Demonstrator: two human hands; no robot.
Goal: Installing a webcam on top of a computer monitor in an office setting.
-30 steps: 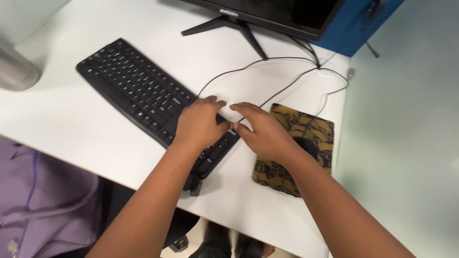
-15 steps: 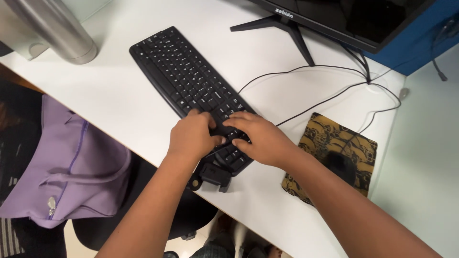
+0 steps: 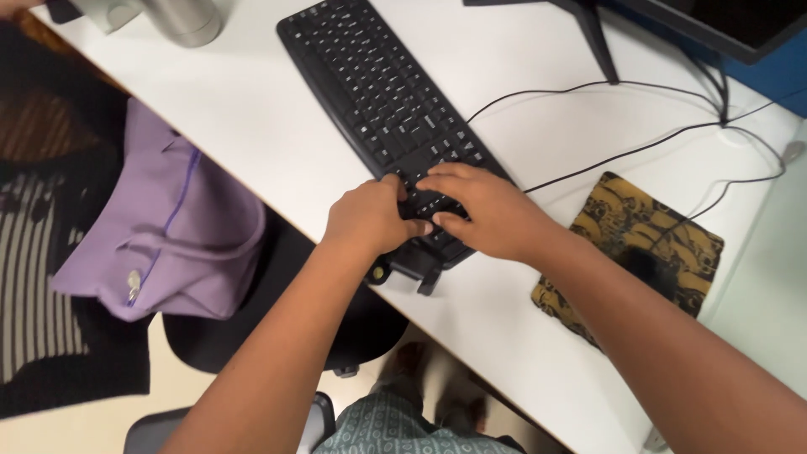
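Black and flat, the plastic computer keyboard (image 3: 395,126) lay slanted across the white tabletop (image 3: 252,109), its near end jutting past the tabletop's front edge. Both hands rested on that near end: the left hand (image 3: 370,217) curled over the keyboard's corner with its fingers bent around the edge, gripping it, and the right hand (image 3: 487,210) lay flat on the keys just beside it, fingers spread and clasping nothing. To the right of the keyboard, a patterned brown-and-gold mouse pad (image 3: 639,240) sat near the tabletop's edge, with thin black cables (image 3: 622,151) running between it and the keyboard. Beyond the keyboard stood the black monitor stand (image 3: 588,34). Left of the keyboard's far end, a silver metal cylinder (image 3: 181,17) stood. Below the tabletop edge, left of the keyboard, lilac fabric (image 3: 168,244) lay draped.
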